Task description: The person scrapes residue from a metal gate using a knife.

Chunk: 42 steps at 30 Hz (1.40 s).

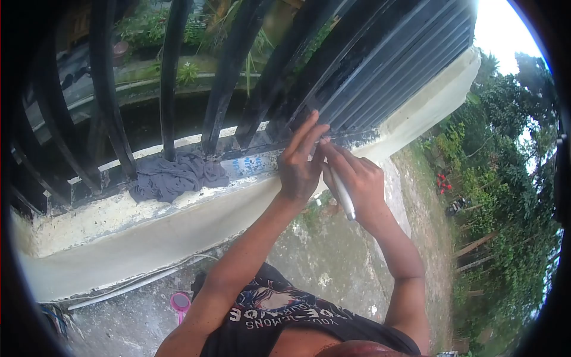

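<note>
My right hand [361,181] is closed around a slim white tool with a pen-like handle [343,193], whose grey end points down toward me. The tool's other end is hidden by my fingers, close to the base of the dark metal fence [351,89]. Just beside it, my left hand [299,166] has its fingers stretched out, with the fingertips up against the dark bars. A crumpled grey cloth [172,177] lies on the wall ledge to the left. Between the cloth and my left hand is a flat strip with blue lettering [250,165].
The fence stands on a low cream wall [160,226] with worn, flaking paint. Below are a concrete floor [333,262], a pink-handled round object [180,301] and a thin white pipe [131,288]. Green plants [493,178] grow at the right; more show behind the bars.
</note>
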Motion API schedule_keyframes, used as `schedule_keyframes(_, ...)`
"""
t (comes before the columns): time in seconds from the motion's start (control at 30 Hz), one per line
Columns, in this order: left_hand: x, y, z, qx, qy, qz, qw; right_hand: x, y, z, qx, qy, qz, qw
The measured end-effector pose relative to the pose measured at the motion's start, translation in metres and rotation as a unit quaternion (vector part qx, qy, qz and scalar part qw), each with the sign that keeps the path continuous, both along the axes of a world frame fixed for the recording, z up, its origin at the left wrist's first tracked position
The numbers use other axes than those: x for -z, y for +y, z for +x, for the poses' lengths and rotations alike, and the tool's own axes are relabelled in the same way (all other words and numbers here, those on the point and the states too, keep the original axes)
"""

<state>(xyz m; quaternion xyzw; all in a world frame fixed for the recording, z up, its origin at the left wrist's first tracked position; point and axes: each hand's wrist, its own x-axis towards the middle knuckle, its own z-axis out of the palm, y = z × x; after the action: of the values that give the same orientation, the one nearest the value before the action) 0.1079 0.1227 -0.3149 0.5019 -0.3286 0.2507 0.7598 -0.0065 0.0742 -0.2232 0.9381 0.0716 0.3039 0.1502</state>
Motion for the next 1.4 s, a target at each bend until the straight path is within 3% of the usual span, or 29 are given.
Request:
schedule_keyframes(0.17,-0.017,0.002,0.008,0.019,-0.023,0.006,1.000,-0.012,0.001,0.007,-0.004,-0.030,-0.010,0.999)
schedule_keyframes(0.23,-0.006,-0.001,0.004,0.054,0.035,0.007,0.998,-0.004,0.002,0.007,0.001,-0.008,0.005,1.000)
schedule_keyframes(0.3,-0.001,0.005,0.002,-0.004,0.009,0.027,1.000,-0.002,0.001,0.007,0.010,0.023,0.014,1.000)
schedule_keyframes(0.5,-0.013,0.006,0.001,0.028,0.004,0.005,1.000,-0.007,0.000,0.008,-0.014,-0.017,0.000,1.000)
schedule_keyframes(0.63,0.000,0.008,-0.003,0.011,0.022,0.027,0.999,0.002,0.005,0.002,0.018,0.034,0.011,0.999)
schedule_keyframes(0.83,-0.008,0.003,0.001,0.020,0.008,0.026,0.999,-0.006,-0.001,0.009,-0.029,-0.029,-0.006,0.999)
schedule_keyframes(0.97,0.016,0.003,-0.007,0.007,0.010,0.040,0.999,-0.001,0.004,0.004,0.014,0.054,0.029,0.998)
schedule_keyframes(1.17,-0.008,0.004,0.001,0.029,-0.024,0.023,0.999,-0.008,0.002,0.011,-0.014,-0.018,-0.004,1.000)
schedule_keyframes(1.33,0.012,0.013,-0.012,0.042,0.032,0.068,0.996,0.002,0.009,0.004,0.038,0.089,0.033,0.995)
schedule_keyframes(1.4,0.000,0.014,-0.005,0.050,0.014,0.057,0.997,-0.005,0.007,0.010,0.000,0.013,0.003,1.000)
